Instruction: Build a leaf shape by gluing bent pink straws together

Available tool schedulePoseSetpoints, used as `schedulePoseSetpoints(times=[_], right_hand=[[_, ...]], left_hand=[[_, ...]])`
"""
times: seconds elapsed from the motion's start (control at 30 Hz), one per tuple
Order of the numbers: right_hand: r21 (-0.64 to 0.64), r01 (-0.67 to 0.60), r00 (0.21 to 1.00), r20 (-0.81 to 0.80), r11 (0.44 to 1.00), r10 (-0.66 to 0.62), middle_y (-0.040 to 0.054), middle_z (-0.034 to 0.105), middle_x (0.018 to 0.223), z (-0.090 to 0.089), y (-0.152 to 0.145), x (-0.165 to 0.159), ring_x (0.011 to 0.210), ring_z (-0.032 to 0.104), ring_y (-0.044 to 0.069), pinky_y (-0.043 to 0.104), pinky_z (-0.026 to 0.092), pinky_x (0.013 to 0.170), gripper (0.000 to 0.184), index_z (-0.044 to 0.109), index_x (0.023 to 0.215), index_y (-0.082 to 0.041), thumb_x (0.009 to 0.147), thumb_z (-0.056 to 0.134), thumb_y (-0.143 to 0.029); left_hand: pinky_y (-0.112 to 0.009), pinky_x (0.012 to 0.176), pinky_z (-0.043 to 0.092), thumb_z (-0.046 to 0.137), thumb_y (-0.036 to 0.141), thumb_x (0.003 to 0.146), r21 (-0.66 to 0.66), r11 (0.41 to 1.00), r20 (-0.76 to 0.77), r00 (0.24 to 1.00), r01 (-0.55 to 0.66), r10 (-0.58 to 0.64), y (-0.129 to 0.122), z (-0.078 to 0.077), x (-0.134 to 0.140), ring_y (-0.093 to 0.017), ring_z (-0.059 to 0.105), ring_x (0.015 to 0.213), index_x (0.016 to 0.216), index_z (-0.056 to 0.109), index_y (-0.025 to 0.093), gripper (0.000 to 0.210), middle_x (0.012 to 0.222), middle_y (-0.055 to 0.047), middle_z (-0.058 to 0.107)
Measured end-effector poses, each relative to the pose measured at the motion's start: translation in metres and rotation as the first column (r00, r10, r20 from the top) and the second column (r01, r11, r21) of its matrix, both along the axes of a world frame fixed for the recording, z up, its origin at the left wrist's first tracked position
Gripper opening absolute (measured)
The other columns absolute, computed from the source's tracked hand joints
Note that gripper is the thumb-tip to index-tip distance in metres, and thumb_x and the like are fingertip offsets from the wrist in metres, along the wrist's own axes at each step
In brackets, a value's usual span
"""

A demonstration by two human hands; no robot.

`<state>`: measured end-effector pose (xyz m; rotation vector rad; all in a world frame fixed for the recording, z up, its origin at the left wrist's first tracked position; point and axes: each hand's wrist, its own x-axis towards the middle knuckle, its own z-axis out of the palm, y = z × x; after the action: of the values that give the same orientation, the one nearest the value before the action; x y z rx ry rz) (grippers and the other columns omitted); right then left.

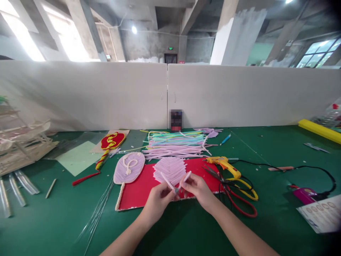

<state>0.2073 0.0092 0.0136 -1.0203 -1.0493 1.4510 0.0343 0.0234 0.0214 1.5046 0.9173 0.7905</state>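
Scanning from the left, I see a lilac round fan (129,167) overlapping the corner of a red board (135,195); then the left hand (159,196), thumb and forefinger pinching a pale strip (167,180) that slants up to the left. A leaf-shaped lilac piece (170,168) lies behind, across the board's far edge. The right hand (198,189) pinches a second pale strip (185,180) slanting the other way, so the two make a V above the near part of the board. Handling them well calls, I'd judge, for a light pinch that spares the soft surface, fingertips low for control, and the right wrist kept clear of the scissors (223,180) and the yellow glue gun (226,167) beside them. Fingers cover the point of the V, so I cannot tell whether it is one bent length or two; a small greyish spot there is too blurred to name. The scissors partly hide the board's right end, and both forearms are cut off below.
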Motion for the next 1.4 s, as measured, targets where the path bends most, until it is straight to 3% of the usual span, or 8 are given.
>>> schedulePoseSetpoints(times=[0.2, 0.4, 0.63, 0.93, 1.13, 1.4], right_hand=[[-0.098, -0.011, 0.998, -0.067, 0.995, 0.005, -0.0030, 0.061, 0.064, -0.004, -0.001, -0.002, 0.052, 0.057, 0.009, 0.021, 0.045, 0.049, 0.034, 0.058, 0.072, -0.017, 0.064, 0.078, -0.044], [-0.064, -0.057, 0.996, -0.066, 0.996, 0.053, -0.0023, 0.063, 0.066, -0.002, -0.002, -0.002, 0.052, 0.060, 0.009, 0.020, 0.046, 0.048, 0.033, 0.058, 0.073, -0.016, 0.066, 0.077, -0.042], [-0.021, -0.049, 0.994, -0.100, 0.999, 0.047, -0.0014, 0.064, 0.064, -0.004, -0.003, -0.003, 0.052, 0.060, 0.010, 0.021, 0.046, 0.047, 0.033, 0.054, 0.069, -0.016, 0.073, 0.072, -0.043], [-0.086, -0.020, 0.996, -0.085, 0.996, 0.013, -0.0012, 0.064, 0.059, -0.002, -0.005, -0.007, 0.050, 0.059, 0.009, 0.021, 0.046, 0.047, 0.038, 0.053, 0.066, -0.016, 0.067, 0.076, -0.047], [-0.078, -0.023, 0.993, -0.120, 0.997, 0.013, -0.0017, 0.063, 0.061, -0.008, -0.002, -0.002, 0.050, 0.057, 0.008, 0.020, 0.046, 0.046, 0.035, 0.054, 0.067, -0.016, 0.069, 0.075, -0.043], [-0.030, 0.140, 0.985, -0.097, 0.990, -0.142, -0.0018, 0.060, 0.060, -0.009, 0.005, 0.003, 0.053, 0.054, 0.009, 0.019, 0.046, 0.045, 0.035, 0.055, 0.066, -0.017, 0.067, 0.076, -0.044]], left_hand=[[-0.026, 0.064, 0.047, 0.059, 0.038, 0.081, 0.048, 0.999, -0.025, 1.000, 0.015, -0.014, 0.000, -0.004, -0.002, -0.016, 0.060, 0.065, 0.073, 0.061, 0.014, 0.026, 0.068, -0.004, 0.066], [-0.027, 0.066, 0.049, 0.055, 0.048, 0.084, -0.038, 0.996, 0.084, 0.993, 0.083, -0.080, 0.000, -0.009, 0.000, -0.016, 0.059, 0.066, 0.076, 0.062, 0.012, 0.037, 0.069, -0.004, 0.065], [-0.026, 0.065, 0.049, 0.059, 0.047, 0.083, -0.074, 0.988, 0.136, 0.983, 0.133, -0.122, 0.000, -0.004, 0.000, -0.014, 0.061, 0.063, 0.080, 0.064, 0.011, 0.037, 0.071, -0.006, 0.068], [-0.023, 0.060, 0.048, 0.060, 0.044, 0.082, -0.047, 0.986, 0.097, 0.983, 0.159, -0.153, -0.001, 0.004, -0.001, -0.012, 0.059, 0.059, 0.073, 0.062, 0.011, 0.035, 0.068, -0.005, 0.065], [-0.024, 0.060, 0.048, 0.059, 0.045, 0.082, -0.053, 0.990, 0.070, 0.989, 0.133, -0.129, -0.002, 0.000, -0.003, -0.013, 0.059, 0.058, 0.070, 0.060, 0.011, 0.036, 0.063, -0.004, 0.065], [-0.025, 0.061, 0.049, 0.064, 0.048, 0.076, -0.069, 0.998, 0.102, 0.995, -0.009, 0.016, 0.006, -0.008, -0.004, -0.015, 0.060, 0.059, 0.073, 0.060, 0.013, 0.035, 0.065, -0.003, 0.065]])
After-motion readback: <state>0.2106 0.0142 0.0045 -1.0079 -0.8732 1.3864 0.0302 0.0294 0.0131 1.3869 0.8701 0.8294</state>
